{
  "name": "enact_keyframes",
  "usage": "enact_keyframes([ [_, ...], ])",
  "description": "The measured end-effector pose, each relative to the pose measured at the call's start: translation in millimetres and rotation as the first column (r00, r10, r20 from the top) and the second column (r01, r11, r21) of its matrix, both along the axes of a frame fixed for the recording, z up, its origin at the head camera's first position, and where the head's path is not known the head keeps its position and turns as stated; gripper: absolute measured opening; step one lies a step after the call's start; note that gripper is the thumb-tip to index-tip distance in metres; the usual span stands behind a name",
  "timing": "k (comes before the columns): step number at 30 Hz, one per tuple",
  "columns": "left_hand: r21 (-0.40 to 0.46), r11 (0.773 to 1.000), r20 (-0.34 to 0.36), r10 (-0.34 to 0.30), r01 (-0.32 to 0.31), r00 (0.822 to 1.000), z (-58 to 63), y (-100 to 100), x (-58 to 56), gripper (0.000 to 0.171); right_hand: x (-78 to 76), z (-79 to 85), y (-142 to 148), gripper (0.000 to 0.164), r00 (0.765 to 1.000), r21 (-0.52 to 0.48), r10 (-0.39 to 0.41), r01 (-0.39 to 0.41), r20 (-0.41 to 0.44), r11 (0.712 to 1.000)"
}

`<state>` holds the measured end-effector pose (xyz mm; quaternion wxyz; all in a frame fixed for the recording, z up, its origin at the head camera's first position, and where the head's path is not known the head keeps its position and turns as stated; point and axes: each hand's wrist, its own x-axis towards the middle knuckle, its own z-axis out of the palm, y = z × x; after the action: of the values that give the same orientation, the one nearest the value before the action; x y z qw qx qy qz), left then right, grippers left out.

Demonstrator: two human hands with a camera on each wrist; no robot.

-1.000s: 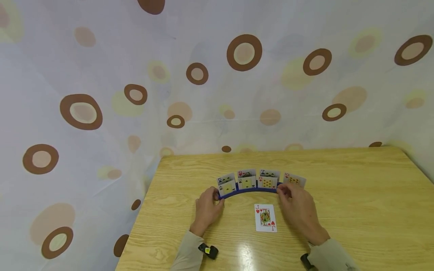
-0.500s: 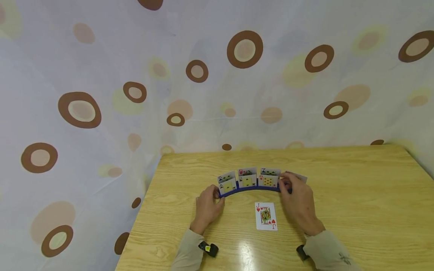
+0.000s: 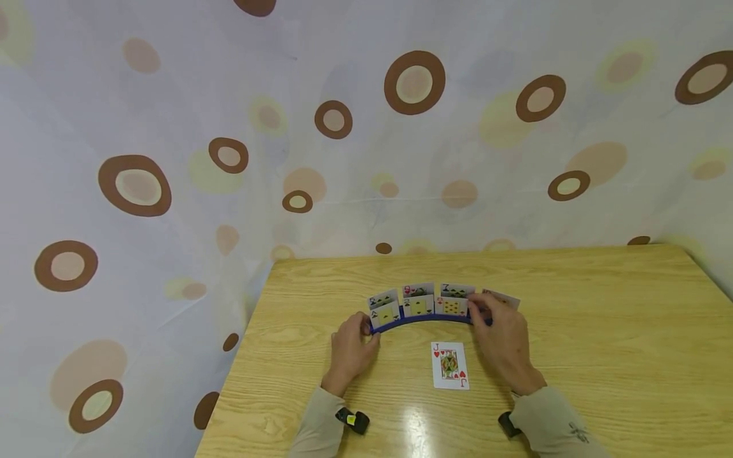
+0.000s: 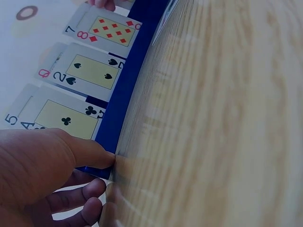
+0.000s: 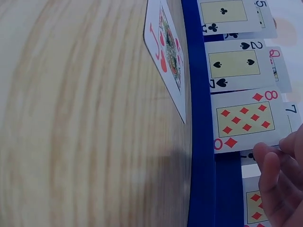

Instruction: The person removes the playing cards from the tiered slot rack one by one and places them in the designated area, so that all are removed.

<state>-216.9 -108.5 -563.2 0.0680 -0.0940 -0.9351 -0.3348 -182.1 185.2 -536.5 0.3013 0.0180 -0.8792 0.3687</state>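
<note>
A curved blue playing card holder (image 3: 426, 319) stands on the table with two rows of upright cards. My left hand (image 3: 350, 346) grips its left end, the thumb on the front edge in the left wrist view. At the other side, my right hand (image 3: 505, 343) pinches the right edge of the eight of diamonds (image 5: 246, 120) between thumb and index finger. The ace of clubs (image 4: 66, 118) and two of spades (image 4: 90, 71) share the front row with it. Partly hidden behind my right hand is a diamonds card (image 5: 254, 208) in the back row.
A jack of hearts (image 3: 450, 366) lies face up on the wooden table (image 3: 618, 343), in front of the holder. Behind the front row stand a five (image 3: 382, 297), a queen (image 3: 418, 289) and a seven (image 3: 456, 290). A patterned curtain (image 3: 355, 63) hangs beyond the table.
My right hand has moved up from the holder's front edge to the eight of diamonds' right edge, covering more of the far-right card. The left hand keeps its hold.
</note>
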Motion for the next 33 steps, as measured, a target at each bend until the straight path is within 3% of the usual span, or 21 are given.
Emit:
enact_keyframes([
  [7, -0.003, 1.000, 0.005, 0.008, -0.008, 1.000, -0.4, 0.8, -0.8, 0.019, 6.5, 4.3, 2.9, 0.013, 1.000, -0.017, -0.009, 0.009, 0.009, 1.000],
  [18, -0.009, 1.000, 0.008, 0.006, -0.006, 1.000, 2.4, 0.2, -0.1, 0.019, 25.4, 17.2, 13.1, 0.014, 0.995, -0.031, 0.001, -0.004, -0.101, 1.000],
  [26, -0.017, 1.000, -0.009, -0.008, 0.007, 1.000, 2.3, -1.5, -0.9, 0.021, 38.6, 15.9, 26.3, 0.007, 0.999, -0.110, -0.010, 0.014, 0.034, 0.994],
  [33, -0.016, 1.000, 0.007, -0.011, 0.011, 1.000, 2.1, -0.3, -0.8, 0.020, 50.3, 16.4, 38.1, 0.008, 0.989, -0.112, -0.001, 0.018, 0.150, 0.994],
])
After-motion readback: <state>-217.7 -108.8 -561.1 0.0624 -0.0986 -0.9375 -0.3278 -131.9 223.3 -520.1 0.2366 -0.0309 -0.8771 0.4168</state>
